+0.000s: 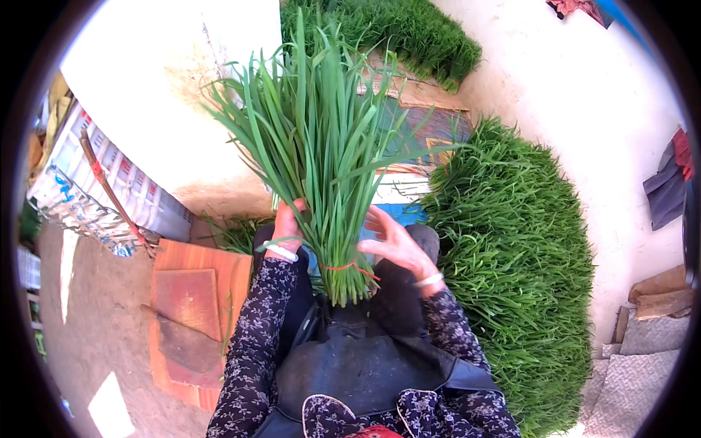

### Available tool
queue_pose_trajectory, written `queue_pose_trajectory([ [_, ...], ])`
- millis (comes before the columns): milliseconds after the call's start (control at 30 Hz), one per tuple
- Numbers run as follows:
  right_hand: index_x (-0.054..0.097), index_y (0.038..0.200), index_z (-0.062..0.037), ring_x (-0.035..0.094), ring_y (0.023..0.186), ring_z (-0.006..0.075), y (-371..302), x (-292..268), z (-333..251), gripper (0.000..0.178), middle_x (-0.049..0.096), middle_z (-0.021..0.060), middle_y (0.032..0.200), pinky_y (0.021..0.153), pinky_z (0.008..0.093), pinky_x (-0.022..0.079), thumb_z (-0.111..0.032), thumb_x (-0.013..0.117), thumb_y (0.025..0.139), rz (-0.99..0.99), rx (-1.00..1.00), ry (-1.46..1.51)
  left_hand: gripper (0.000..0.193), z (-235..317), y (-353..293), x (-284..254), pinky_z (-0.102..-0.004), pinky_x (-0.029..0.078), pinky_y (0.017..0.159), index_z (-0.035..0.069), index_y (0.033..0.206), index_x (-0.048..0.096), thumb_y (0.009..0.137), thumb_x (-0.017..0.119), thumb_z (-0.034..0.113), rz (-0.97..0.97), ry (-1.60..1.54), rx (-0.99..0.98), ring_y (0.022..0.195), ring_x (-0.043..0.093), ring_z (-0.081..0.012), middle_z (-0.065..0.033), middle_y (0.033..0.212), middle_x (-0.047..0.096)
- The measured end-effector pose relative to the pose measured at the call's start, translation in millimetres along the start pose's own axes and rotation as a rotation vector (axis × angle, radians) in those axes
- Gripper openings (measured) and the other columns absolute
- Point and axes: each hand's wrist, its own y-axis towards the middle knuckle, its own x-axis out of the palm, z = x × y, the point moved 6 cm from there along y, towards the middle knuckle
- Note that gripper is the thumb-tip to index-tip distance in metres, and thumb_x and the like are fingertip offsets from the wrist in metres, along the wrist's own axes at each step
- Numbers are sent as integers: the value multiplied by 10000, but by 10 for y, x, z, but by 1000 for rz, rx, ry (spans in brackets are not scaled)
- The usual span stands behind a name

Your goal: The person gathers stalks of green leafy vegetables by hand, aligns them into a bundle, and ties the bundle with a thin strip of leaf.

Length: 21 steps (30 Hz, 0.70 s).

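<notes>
A thick bunch of long flat green leaves, which look like garlic chives (321, 168), stands upright above my lap, cut ends down. Near its base runs a thin red tie (350, 268). My left hand (289, 221) grips the bunch from the left side, its fingers partly hidden behind the leaves. On the right, my right hand (394, 244) has its fingers spread, close against the leaves; I cannot tell how firmly it touches. A dark apron (358, 372) covers my lap below the cut ends.
Rows of similar bunches (511, 277) fill the right side, with more greens (394, 29) at the far wall. On the left lie an orange-brown wooden board (197, 252) and a dark, blade-shaped piece (186, 339). A stick (109, 186) leans by white stacked packages (139, 175).
</notes>
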Motion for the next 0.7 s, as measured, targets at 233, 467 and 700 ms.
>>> queue_pose_trajectory([
  [233,506,1319,36,605,1057,177,189,271,-26,537,638,94,1177,938,324,485,-140,726,861,322,-33,422,575,286,-227,514,-385,471,992,-12,1364,476,941,612,352,114,-257,213,1166,581,-210,-89,1304,594],
  [467,515,1251,51,650,1013,221,-7,404,-211,529,664,188,1120,884,346,513,-182,730,827,533,13,-181,822,223,-523,695,-360,427,1037,3,1473,287,812,747,163,103,375,239,1234,504,-199,-124,1383,491],
  [700,525,1244,38,615,979,162,46,383,12,480,649,81,1109,900,308,499,-40,705,806,559,-70,307,372,322,-389,609,-294,514,840,20,1143,624,781,711,16,219,160,193,952,639,-143,-52,1078,670],
])
